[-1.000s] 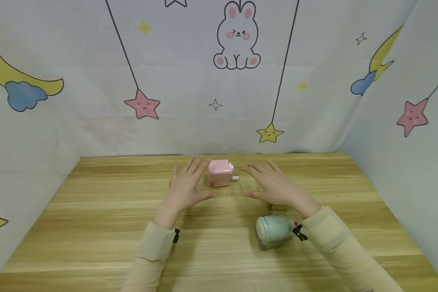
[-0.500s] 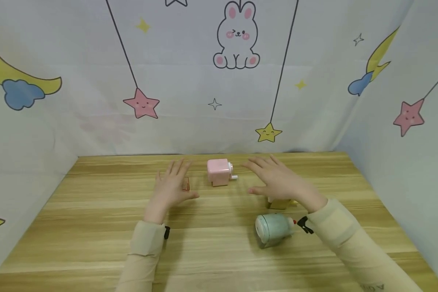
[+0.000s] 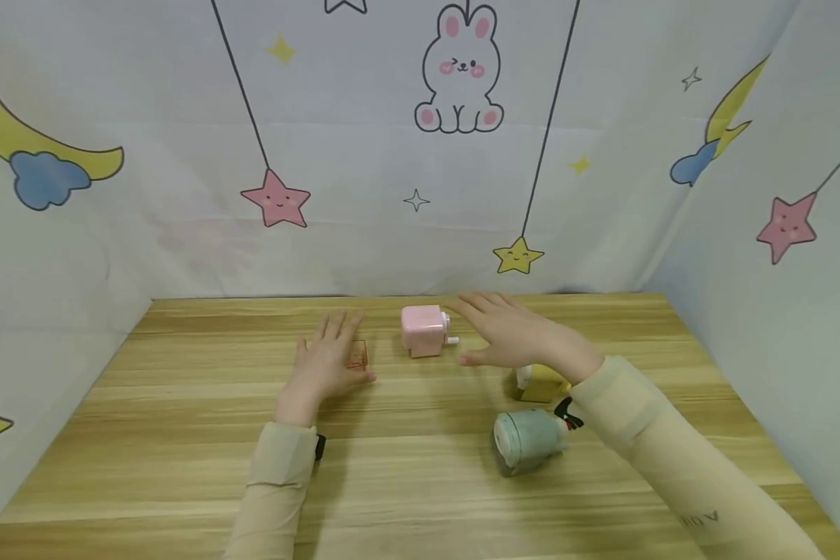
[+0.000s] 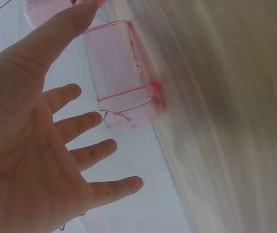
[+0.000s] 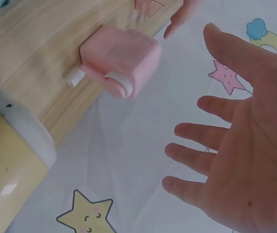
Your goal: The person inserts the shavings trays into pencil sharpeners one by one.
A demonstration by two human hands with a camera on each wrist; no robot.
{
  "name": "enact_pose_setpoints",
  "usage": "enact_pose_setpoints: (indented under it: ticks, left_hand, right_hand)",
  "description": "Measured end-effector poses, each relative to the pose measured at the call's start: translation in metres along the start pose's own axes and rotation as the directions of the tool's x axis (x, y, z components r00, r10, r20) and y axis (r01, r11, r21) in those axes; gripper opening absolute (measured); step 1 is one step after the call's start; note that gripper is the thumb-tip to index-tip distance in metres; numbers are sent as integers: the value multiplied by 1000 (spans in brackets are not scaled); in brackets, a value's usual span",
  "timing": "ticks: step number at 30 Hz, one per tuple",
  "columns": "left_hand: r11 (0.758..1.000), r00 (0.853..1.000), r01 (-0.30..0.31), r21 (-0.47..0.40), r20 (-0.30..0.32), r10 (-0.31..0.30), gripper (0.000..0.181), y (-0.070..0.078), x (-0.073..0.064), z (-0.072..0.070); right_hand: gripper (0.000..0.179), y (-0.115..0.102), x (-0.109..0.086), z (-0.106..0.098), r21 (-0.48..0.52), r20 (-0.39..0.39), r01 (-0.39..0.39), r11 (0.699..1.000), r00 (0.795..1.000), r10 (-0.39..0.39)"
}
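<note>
My left hand [image 3: 318,369] hovers with spread fingers over the left-centre of the table, holding nothing. Beside it is a clear, red-edged box [image 3: 358,355], partly hidden by the hand; in the left wrist view the transparent box [image 4: 119,68] stands past the fingertips, apart from them. At the back centre sits a pink pencil sharpener [image 3: 423,330] with a white crank on its right side. To the right of it my right hand [image 3: 518,334] is held in the air, fingers extended and touching nothing. The right wrist view shows the pink sharpener [image 5: 123,56] beyond the fingers.
Under the right forearm lies a yellow and white object [image 3: 542,383], partly covered. Nearer stands a mint-green rounded container [image 3: 528,439] on its side, a red bit at its right end. Behind the wooden table [image 3: 406,498] hangs a white printed cloth [image 3: 364,257].
My left hand has moved left, away from the pink sharpener, uncovering the clear box. My right hand has shifted slightly up and left, showing more of the yellow object.
</note>
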State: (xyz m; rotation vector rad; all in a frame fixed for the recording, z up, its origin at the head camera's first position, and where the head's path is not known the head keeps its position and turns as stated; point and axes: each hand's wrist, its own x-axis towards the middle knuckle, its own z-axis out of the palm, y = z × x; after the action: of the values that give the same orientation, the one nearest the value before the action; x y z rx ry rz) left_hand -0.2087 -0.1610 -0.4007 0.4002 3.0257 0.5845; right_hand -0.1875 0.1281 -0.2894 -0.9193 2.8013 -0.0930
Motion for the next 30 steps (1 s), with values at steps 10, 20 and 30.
enact_pose_setpoints:
  ticks: [10, 20, 30]
  left_hand:
    - [999, 1000, -9, -37, 23, 10, 96, -2, 0, 3]
    - [998, 998, 10, -57, 63, -7, 91, -3, 0, 5]
    - [994, 998, -1, -112, 55, 7, 87, -8, -1, 4]
  right_hand:
    - [84, -12, 25, 0, -59, 37, 37, 998, 999, -35]
    - [93, -9, 46, 12, 8, 68, 29, 1000, 997, -29]
    - [94, -6, 59, 25, 84, 87, 63, 994, 994, -70]
